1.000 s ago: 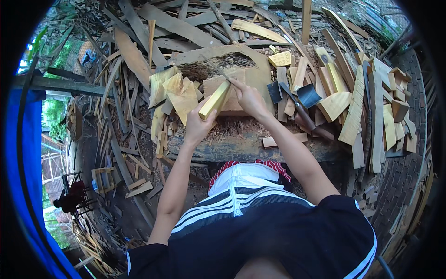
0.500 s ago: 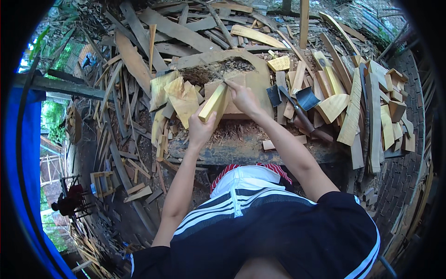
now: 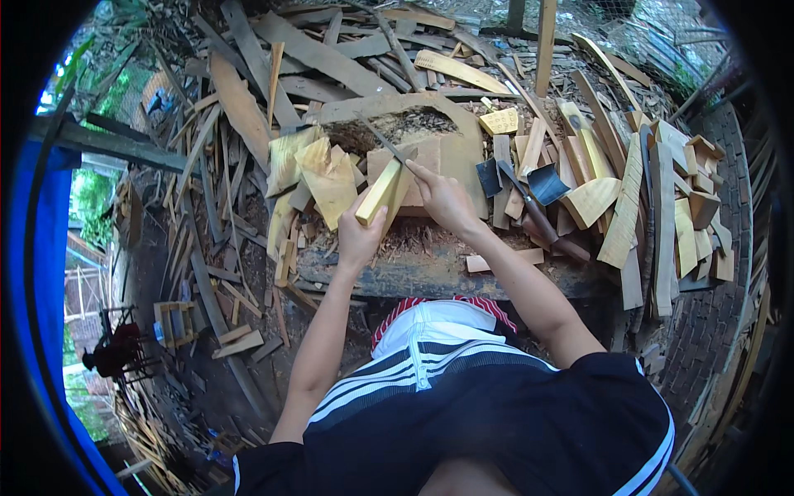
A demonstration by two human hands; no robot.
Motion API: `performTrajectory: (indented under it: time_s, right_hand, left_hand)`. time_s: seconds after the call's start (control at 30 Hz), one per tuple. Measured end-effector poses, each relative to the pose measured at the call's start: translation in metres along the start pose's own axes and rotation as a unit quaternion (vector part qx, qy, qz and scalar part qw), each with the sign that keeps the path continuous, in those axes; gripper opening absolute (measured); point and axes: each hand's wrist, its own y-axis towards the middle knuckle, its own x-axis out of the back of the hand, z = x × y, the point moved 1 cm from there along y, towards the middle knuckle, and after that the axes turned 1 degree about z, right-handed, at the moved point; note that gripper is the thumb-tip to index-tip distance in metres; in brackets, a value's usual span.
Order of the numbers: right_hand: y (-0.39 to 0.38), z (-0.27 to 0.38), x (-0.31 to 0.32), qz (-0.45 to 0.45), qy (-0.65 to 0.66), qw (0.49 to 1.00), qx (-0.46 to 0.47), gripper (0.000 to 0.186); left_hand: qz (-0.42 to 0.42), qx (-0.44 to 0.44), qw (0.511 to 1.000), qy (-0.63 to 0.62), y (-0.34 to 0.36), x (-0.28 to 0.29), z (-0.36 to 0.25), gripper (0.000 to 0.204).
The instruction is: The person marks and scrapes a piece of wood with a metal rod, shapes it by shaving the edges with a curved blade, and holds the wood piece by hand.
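Pale yellow wood, cut to a squared piece [image 3: 382, 194], slants between the two hands above the bench [image 3: 372, 274]. The left hand [image 3: 359, 240] wraps its near end, thumb and fingers closed around the sides. Its far end points away from the body, over a reddish-brown block [image 3: 427, 150]; whether the two touch, I cannot tell. The right hand [image 3: 447, 202] grips a thin dark tool [image 3: 382, 137] near its close end — most of that end is hidden by the fingers — and the long, narrow part runs out to the upper left, across the far end of the wood. Knife, file or fine saw: it is too small to say.

The step in hand looks like working that far end with the tool, probably shaping or trimming it. As I judge it, the next move calls for a firm left grip so the piece does not twist, and a controlled, level stroke from the right — with the left fingers kept low, well clear of the edge.
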Motion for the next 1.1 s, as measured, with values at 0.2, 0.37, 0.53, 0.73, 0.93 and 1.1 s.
performTrajectory:
  time_s: [0.2,0.37,0.53,0.73,0.93,1.1]
  right_hand:
    - [0.009,0.015,-0.009,-0.016,-0.028,0.999,0.027,0.037]
    - [0.034,-0.013,-0.017,-0.026,-0.022,0.999,0.005,0.036]
    - [-0.003,0.012,-0.003,-0.01,-0.02,1.0,0.022,0.035]
    - [0.068,-0.054,-0.025,-0.167,0.006,0.974,0.151,0.037]
    - [0.045,-0.051,0.006,0.084,0.457,0.851,-0.245,0.03]
    - [0.025,-0.065,-0.002,0.079,0.334,0.926,-0.158,0.037]
  left_hand:
    - [0.003,0.086,0.994,-0.061,0.002,0.009,0.008,0.042]
    - [0.012,0.002,1.0,0.016,-0.004,-0.003,0.003,0.042]
    - [-0.017,0.01,1.0,-0.006,-0.01,-0.001,0.009,0.042]
    - [-0.009,-0.068,0.997,0.032,-0.007,-0.012,-0.004,0.043]
    - [0.011,-0.036,0.999,0.007,-0.012,-0.008,0.007,0.045]
    - [-0.047,0.074,0.993,-0.083,-0.013,-0.012,0.016,0.039]
